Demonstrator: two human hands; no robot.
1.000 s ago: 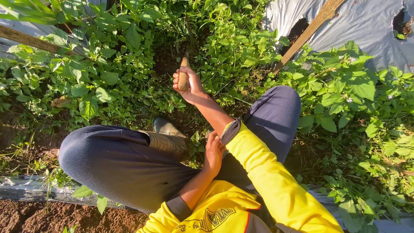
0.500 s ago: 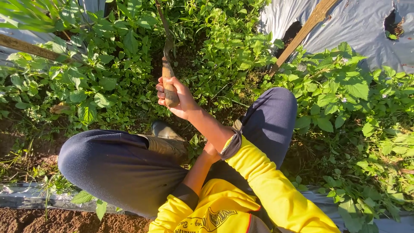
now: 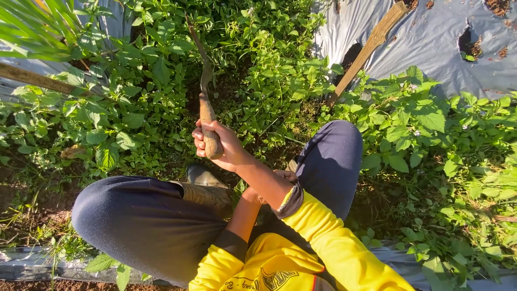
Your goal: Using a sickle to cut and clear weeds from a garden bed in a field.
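Amid dense weeds (image 3: 124, 108), the right hand (image 3: 223, 145) (fist closed) raises a sickle (image 3: 206, 102).

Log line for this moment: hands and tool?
right hand: gripping sickle raised over weeds | left hand: low between knees, mostly hidden, grip unclear

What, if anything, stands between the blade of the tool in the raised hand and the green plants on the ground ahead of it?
Nothing visible does. The right hand grips the wooden handle of the sickle-like tool, and its blade points straight over the green weeds. The left hand sits low between the knees, mostly hidden behind the right forearm.
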